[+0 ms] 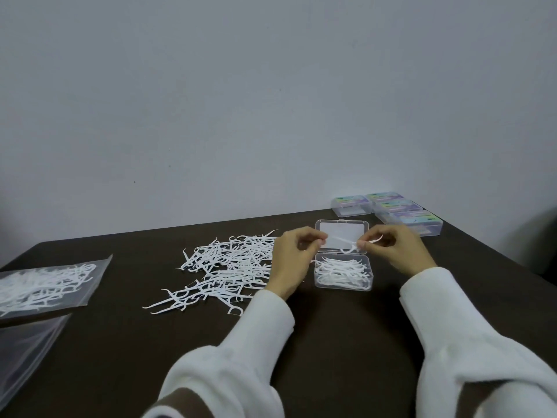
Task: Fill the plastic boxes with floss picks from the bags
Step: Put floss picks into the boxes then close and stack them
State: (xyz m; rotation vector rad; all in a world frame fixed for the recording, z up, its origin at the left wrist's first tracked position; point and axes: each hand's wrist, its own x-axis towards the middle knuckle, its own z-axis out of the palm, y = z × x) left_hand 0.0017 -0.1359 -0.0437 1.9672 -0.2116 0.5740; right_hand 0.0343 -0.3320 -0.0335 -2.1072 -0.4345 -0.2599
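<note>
Two hands are raised just above the open box (343,276), and both pinch floss picks. The left hand (291,257) has its fingers curled, and the thumb and first finger press together on one end of a floss pick (343,242). The right hand (394,247) is also curled; its fingertips pinch the other end of this pick near the head, and a thin curved piece, maybe a second pick, sticks up from the same fingers. The pick lies across the front of the raised lid (342,233) of the box. The box itself stands on the dark table (331,342) and is partly filled with white picks. A loose pile of picks (229,263) lies just beside the left hand. Far left are a clear bag (45,282) with picks inside and another flat bag (27,351) near the table edge. Four closed boxes (391,211) stand well apart at the far right corner. White sleeves (241,357) cover both arms.
</note>
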